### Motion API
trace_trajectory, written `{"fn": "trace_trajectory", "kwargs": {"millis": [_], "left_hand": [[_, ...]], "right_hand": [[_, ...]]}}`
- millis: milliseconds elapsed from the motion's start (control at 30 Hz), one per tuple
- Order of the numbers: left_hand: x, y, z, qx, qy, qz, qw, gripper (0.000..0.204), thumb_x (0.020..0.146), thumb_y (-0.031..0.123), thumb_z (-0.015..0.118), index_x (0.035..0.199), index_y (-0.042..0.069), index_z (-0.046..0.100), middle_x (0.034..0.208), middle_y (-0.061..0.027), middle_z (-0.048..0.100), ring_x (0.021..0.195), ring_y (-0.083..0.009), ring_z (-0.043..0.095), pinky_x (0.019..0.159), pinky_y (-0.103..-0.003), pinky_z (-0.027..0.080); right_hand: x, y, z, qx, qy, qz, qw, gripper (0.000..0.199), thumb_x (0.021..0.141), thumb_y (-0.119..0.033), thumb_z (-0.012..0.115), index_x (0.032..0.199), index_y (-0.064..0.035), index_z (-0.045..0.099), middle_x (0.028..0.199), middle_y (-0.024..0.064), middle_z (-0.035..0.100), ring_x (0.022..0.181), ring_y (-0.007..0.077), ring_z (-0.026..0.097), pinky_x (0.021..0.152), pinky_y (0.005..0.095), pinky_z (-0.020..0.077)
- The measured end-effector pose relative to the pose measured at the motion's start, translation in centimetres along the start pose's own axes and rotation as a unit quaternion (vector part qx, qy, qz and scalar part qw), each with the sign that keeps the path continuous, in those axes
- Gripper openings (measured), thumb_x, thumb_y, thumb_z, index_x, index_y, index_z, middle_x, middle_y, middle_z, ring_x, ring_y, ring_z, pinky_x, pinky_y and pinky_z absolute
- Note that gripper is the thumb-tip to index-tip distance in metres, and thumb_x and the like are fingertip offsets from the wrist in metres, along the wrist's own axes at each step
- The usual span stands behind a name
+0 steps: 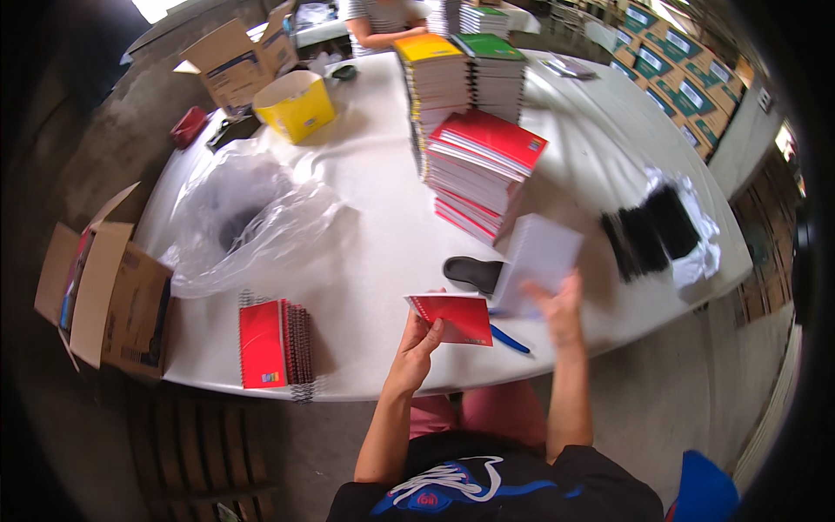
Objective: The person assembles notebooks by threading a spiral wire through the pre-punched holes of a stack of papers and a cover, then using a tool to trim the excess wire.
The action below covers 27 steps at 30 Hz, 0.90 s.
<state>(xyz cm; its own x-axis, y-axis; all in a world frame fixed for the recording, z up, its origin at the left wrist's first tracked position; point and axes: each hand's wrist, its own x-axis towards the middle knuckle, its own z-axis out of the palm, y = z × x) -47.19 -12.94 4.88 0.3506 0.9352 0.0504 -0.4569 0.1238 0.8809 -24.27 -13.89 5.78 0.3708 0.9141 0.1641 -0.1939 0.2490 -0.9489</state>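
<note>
My left hand (416,350) holds a red notebook cover (459,318) with a row of punched holes along one edge, thumb on top. My right hand (557,306) grips a white, punched sheaf of pages (541,257), smeared by motion; whether it is one sheet or several I cannot tell. Beneath the hands lies a tool with a blue handle (510,340), partly covered. Beside the pages is a black rounded object (471,273). Beyond them leans a stack of red-covered, unbound notebooks (483,170).
Spiral-bound red notebooks (263,344) stand at the near left. Clear plastic bags (252,217), a yellow box (296,106) and cardboard boxes (130,296) lie leftward. Yellow (430,48) and green (490,47) notebook stacks stand far. Black binding coils (661,224) lie right. Another person (383,26) is beyond.
</note>
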Motion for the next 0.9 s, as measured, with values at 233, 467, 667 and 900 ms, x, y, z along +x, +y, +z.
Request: {"fn": "trace_trajectory", "kwargs": {"millis": [233, 467, 667, 900], "left_hand": [[-0.2, 2.1, -1.0, 0.297, 0.075, 0.129, 0.943, 0.032, 0.097, 0.009, 0.045, 0.127, 0.004, 0.037, 0.112, -0.0126, 0.055, 0.106, -0.0201, 0.052, 0.089, -0.033, 0.043], [-1.0, 5.4, -3.1, 0.802, -0.055, 0.126, 0.582, 0.055, 0.082, 0.002, 0.052, 0.134, 0.02, 0.045, 0.1, -0.0015, 0.055, 0.1, -0.0172, 0.051, 0.101, -0.053, 0.017], [-1.6, 3.1, -2.7, 0.798, 0.088, 0.197, 0.563, 0.042, 0.08, 0.028, 0.064, 0.12, 0.025, 0.056, 0.101, -0.0011, 0.051, 0.116, -0.0226, 0.043, 0.101, -0.065, -0.001], [-2.3, -0.9, -1.5, 0.734, 0.212, 0.234, 0.601, 0.059, 0.061, 0.057, 0.073, 0.108, 0.024, 0.059, 0.107, -0.0048, 0.046, 0.115, -0.0265, 0.038, 0.095, -0.062, 0.017]], "right_hand": [[-0.2, -0.6, 0.0, 0.055, -0.297, 0.078, 0.95, 0.065, 0.089, -0.02, 0.06, 0.143, -0.0119, 0.025, 0.138, 0.0098, 0.037, 0.12, 0.0167, 0.043, 0.095, 0.0311, 0.0392], [11.1, -0.7, -17.5, -0.79, 0.136, 0.043, 0.596, 0.034, 0.085, -0.029, 0.061, 0.112, -0.0092, 0.054, 0.116, 0.0147, 0.052, 0.108, 0.0344, 0.052, 0.081, 0.0504, 0.0473], [13.5, -2.1, -18.9, -0.833, 0.1, -0.016, 0.545, 0.019, 0.089, -0.013, 0.052, 0.106, -0.0073, 0.059, 0.093, 0.0148, 0.065, 0.09, 0.0379, 0.062, 0.078, 0.0456, 0.0492], [10.2, -6.9, -12.4, -0.657, 0.084, -0.231, 0.713, 0.04, 0.084, -0.004, 0.058, 0.123, -0.0076, 0.054, 0.11, 0.0095, 0.06, 0.083, 0.0213, 0.057, 0.071, 0.0349, 0.0478]]}}
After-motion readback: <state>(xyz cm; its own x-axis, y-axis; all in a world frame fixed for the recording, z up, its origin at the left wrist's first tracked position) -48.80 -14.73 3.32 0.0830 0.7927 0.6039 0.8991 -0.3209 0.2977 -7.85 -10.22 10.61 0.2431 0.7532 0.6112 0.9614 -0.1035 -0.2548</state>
